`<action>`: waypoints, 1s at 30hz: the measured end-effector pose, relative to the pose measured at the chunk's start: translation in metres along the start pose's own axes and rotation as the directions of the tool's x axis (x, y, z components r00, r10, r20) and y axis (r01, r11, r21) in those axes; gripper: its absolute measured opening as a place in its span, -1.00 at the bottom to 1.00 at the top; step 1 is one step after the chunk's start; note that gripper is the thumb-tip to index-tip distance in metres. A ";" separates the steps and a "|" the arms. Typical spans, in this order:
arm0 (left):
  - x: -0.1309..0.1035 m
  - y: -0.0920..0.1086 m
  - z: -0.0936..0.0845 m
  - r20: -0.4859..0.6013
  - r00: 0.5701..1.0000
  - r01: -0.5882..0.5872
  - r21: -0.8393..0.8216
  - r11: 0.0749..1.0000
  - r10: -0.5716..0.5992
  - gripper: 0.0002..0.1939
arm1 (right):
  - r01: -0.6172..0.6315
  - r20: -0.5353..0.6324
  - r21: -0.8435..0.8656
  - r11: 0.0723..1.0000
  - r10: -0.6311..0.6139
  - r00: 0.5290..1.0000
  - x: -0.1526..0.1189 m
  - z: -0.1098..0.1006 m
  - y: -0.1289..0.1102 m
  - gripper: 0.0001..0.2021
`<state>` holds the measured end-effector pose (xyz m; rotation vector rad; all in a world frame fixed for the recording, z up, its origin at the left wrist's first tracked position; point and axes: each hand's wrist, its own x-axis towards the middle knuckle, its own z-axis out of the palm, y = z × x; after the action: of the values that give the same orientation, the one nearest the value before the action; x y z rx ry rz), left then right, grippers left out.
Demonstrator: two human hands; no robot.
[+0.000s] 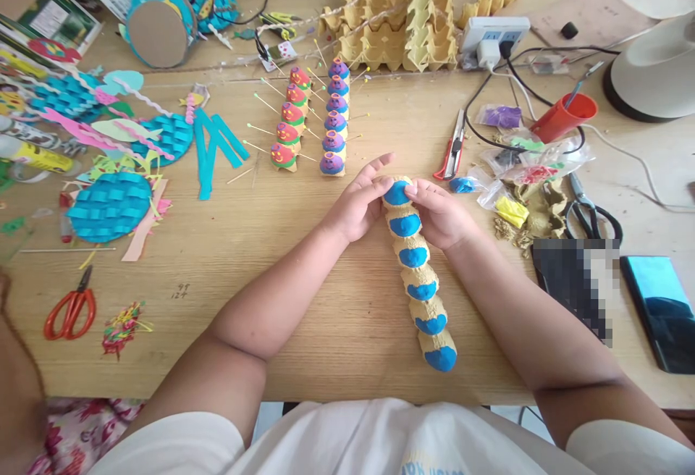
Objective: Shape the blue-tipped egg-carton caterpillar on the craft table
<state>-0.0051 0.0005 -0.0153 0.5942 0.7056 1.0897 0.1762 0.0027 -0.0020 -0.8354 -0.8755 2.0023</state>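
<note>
Between my hands, a strip of egg carton cups [415, 240] runs from mid-table toward my body, with a blue clay patch on the face of each cup. My left hand [361, 203] holds the far end from the left, its thumb on the top cup's edge. From the right, my right hand [442, 213] grips the same cup, thumb pressed on the top blue patch [398, 192]. Beyond them stand two decorated egg carton strips, one red and green [293, 114], one purple and blue [337, 116], with pins stuck in them.
Uncut egg cartons [394, 22] lie at the back. On the right are a box cutter [453, 145], bagged clay [511, 211], black scissors [589, 214], a red cup [565, 119] and a phone [658, 312]. Orange-red scissors [70, 312] and blue woven paper discs [111, 206] lie left, near another person's arm [19, 366].
</note>
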 end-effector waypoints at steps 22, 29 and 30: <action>-0.002 0.002 -0.001 0.037 0.999 0.003 -0.015 1.000 -0.003 -0.19 | -0.009 -0.031 0.041 0.999 0.010 0.999 0.002 -0.004 0.004 -0.64; -0.004 0.004 0.002 0.032 0.999 0.013 -0.011 1.000 -0.013 -0.24 | 0.008 -0.044 0.036 0.999 -0.007 0.999 0.002 -0.003 0.005 -0.65; -0.004 0.004 0.003 0.029 0.999 0.015 -0.013 1.000 -0.015 -0.25 | 0.007 -0.047 0.031 1.000 -0.006 0.999 0.002 -0.003 0.004 -0.66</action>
<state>-0.0067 -0.0022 -0.0095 0.5917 0.6764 1.0693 0.1759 0.0030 -0.0070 -0.8581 -0.8177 1.9777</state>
